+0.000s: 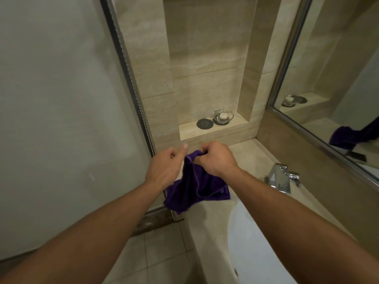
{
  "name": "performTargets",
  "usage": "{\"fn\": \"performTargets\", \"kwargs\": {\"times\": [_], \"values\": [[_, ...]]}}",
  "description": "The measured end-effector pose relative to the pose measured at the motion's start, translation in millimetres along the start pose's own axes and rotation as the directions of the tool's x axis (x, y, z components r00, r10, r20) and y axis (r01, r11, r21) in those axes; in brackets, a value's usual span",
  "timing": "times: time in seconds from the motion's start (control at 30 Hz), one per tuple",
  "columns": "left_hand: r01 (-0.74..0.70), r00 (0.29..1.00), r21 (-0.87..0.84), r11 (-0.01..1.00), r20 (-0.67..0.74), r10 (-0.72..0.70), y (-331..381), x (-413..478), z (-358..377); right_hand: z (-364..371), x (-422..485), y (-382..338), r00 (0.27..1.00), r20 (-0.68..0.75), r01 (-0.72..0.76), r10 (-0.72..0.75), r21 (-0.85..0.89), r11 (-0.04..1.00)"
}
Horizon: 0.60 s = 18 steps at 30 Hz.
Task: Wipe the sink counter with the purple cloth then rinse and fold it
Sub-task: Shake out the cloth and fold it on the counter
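Two bare forearms reach forward from the bottom edge toward the purple cloth. To the left stands a frosted glass panel [61, 99] in a metal frame, and a mirror [338, 68] on the right wall reflects a patch of purple. Below them runs the beige stone surface [252, 158] with a white sink basin [256, 242] set into it. The purple cloth [194, 189] hangs bunched in the air over the left end of the surface, beside the panel's edge. The right hand [217, 158] pinches its gathered top with curled fingers. The left hand [164, 169] sits against the cloth's left side with its thumb straight, but whether it grips cannot be told. A chrome faucet [281, 177] stands behind the basin. On the niche shelf [231, 128], a glass dish [223, 116] holds something pale, just beside a black disc [204, 124] bearing a faint ring-shaped mark too small to read.
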State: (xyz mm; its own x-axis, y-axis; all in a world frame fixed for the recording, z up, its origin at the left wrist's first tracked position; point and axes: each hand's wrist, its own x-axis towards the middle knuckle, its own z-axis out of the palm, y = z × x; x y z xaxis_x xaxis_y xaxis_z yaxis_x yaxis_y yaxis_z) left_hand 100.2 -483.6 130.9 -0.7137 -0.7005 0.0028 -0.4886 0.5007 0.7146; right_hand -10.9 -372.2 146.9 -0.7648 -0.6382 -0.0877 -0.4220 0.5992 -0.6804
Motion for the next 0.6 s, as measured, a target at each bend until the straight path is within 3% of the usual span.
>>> {"fn": "performTargets", "kwargs": {"times": [0.07,0.27,0.37,0.5,0.6], "values": [[-0.025,0.994,-0.056,0.998,0.104,0.030,2.7,-3.9,2.4,2.2,-0.5,-0.5,1.000,-0.007,0.006,-0.006,0.005,1.000],[0.044,0.979,-0.335,0.941,0.202,0.027,1.5,-0.8,4.6,-3.8,-2.1,1.3,0.999,-0.003,-0.040,0.040,0.137,0.990],[0.095,0.983,-0.474,0.876,0.186,-0.006,4.0,-1.3,4.5,-7.8,-3.8,0.6,0.999,0.023,-0.034,0.031,0.169,0.985],[0.057,0.988,-0.498,0.865,0.150,0.021,11.7,-2.3,6.3,-10.4,-5.9,2.8,1.000,0.013,0.006,-0.008,0.164,0.986],[0.124,0.980,-0.484,0.866,0.196,-0.030,18.7,-0.1,8.4,-15.6,-6.9,6.3,0.995,0.096,-0.023,0.004,0.207,0.978]]}}
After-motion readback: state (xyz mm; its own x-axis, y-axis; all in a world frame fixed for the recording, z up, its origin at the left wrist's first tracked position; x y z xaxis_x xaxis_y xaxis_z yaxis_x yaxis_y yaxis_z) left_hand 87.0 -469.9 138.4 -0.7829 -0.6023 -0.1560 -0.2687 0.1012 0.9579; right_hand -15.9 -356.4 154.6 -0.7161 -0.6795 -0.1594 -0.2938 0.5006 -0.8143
